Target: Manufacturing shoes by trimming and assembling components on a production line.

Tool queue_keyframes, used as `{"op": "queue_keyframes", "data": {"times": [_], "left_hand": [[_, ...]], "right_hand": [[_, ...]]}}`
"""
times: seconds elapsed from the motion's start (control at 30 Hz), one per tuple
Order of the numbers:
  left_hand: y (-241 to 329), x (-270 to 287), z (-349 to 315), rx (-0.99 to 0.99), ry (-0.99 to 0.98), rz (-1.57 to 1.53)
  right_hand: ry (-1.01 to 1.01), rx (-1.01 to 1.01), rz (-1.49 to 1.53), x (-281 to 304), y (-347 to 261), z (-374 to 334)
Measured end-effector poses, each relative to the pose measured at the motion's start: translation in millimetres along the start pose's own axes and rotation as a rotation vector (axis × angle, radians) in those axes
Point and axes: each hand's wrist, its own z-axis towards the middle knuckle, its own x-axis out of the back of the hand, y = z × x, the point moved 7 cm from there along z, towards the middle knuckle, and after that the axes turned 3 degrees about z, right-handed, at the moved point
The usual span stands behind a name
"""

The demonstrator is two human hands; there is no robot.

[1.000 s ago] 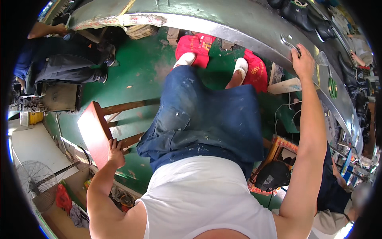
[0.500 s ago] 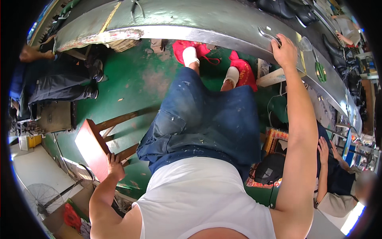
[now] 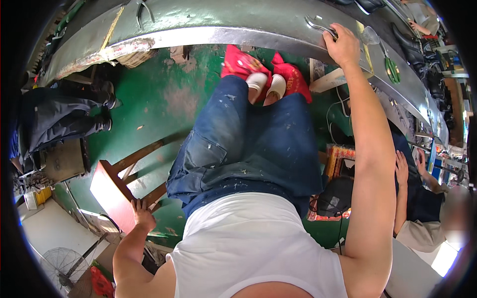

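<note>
My left hand (image 3: 143,214) is closed over the near edge of a wooden stool (image 3: 110,192) with a reddish, light-glazed seat, which looks tipped on its side on the floor at my left. Out ahead to the right, my right hand (image 3: 344,45) lies on the dark workbench (image 3: 194,19). Its fingers curl over the handle end of metal pincers (image 3: 318,24), whose curved jaws stick out to the left. Right of that hand lie green-handled scissors (image 3: 392,70). Another pair of pliers (image 3: 144,12) rests farther left on the bench.
Red bags (image 3: 294,74) lie on the green floor around my white clogs (image 3: 256,80). A black bag (image 3: 335,196) hangs by a patterned seat at my right. Co-workers are at left (image 3: 64,116) and right (image 3: 422,198). A wire fan (image 3: 62,263) stands lower left.
My feet have drawn closer together on the red bags. The bench and its tools have shifted up and left in view. Both hands keep their places on the stool and pincers.
</note>
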Motion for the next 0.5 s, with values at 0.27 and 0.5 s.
{"op": "queue_keyframes", "data": {"times": [0.27,0.5], "left_hand": [[-2.4,0.3,0.7,-0.016,0.009,-0.014],[-2.8,-2.0,-1.6,-0.041,0.016,-0.036]], "right_hand": [[0.009,0.013,-0.018,0.5,-1.8,2.2],[-0.003,-0.020,-0.004,-3.6,-1.3,-2.1]]}}
